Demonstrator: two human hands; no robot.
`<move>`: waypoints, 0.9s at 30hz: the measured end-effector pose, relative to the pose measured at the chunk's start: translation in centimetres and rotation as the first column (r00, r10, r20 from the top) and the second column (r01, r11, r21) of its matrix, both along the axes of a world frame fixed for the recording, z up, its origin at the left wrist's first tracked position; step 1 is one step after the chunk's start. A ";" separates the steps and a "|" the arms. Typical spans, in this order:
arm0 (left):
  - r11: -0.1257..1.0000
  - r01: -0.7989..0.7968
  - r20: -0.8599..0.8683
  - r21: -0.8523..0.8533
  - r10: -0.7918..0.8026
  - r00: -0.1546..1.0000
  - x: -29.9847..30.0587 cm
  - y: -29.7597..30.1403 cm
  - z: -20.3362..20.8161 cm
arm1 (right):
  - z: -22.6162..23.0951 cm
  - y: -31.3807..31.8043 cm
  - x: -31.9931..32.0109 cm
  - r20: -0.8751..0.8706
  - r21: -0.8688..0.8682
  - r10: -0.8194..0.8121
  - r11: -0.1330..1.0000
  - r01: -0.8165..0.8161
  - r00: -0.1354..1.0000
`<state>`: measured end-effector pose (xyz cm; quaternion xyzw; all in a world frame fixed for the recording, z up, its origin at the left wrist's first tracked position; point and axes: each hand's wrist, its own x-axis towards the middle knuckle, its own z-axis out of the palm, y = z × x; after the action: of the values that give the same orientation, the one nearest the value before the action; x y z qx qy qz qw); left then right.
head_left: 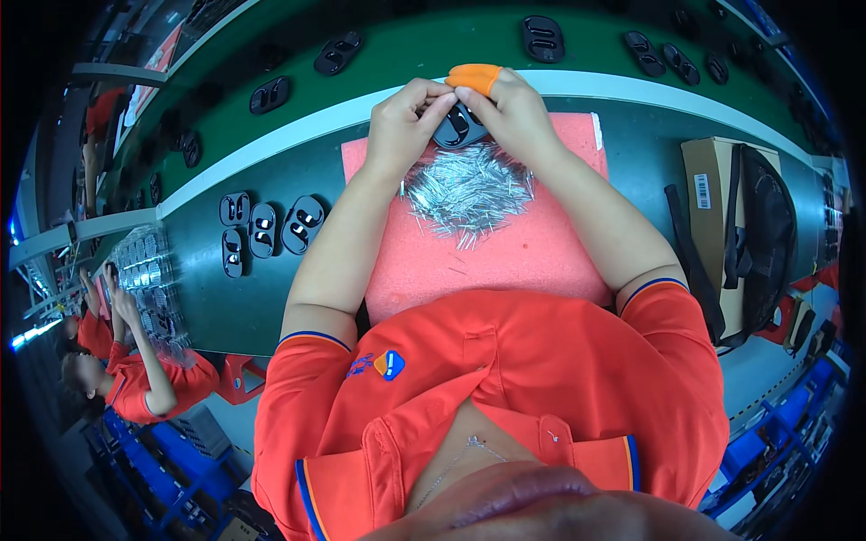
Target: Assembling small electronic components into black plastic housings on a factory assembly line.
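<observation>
While four spare black oval plastic housings [263, 228] lay left of the pink foam mat [505, 252], my left hand [403, 126] and right hand [512, 110] pinched one black housing [458, 126] above its heap of thin silver pins [469, 189], handy for picking.

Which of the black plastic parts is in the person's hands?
The black part above the pink foam pad, pinched between left hand and right hand; others lie loose.

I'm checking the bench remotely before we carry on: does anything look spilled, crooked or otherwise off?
Nothing looks damaged or spilled. The metal pins lie in a loose heap on the pink foam mat, none visibly off it. Both the left hand and the right hand hold one black plastic part. The right hand wears an orange finger cot.
</observation>
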<state>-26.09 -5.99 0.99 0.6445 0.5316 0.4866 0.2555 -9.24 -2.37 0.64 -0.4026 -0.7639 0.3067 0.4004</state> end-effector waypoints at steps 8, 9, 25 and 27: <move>0.998 0.007 -0.104 -0.055 -0.013 0.994 -0.4 0.6 0.9 | -0.4 1.0 1.6 -0.166 -0.247 0.018 0.967 -0.059 0.986; 0.999 0.023 -0.266 0.028 -0.015 0.964 -1.1 1.1 0.9 | -0.7 1.0 1.7 -0.262 -0.325 -0.022 0.943 -0.067 0.965; 0.969 -0.231 -0.787 0.088 0.210 0.580 -12.1 10.7 -1.4 | -1.3 -3.4 -1.8 0.202 0.165 0.167 0.966 -0.201 0.965; 0.967 -0.214 -0.753 0.141 0.245 0.611 -11.2 9.7 -0.6 | -1.1 -3.6 -2.4 0.356 0.181 0.155 0.956 -0.231 0.922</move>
<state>-37.26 3.68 0.38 0.7202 0.6585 0.2072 -0.0691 -11.66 -5.92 -0.47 -0.3248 -0.8863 0.1851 0.2732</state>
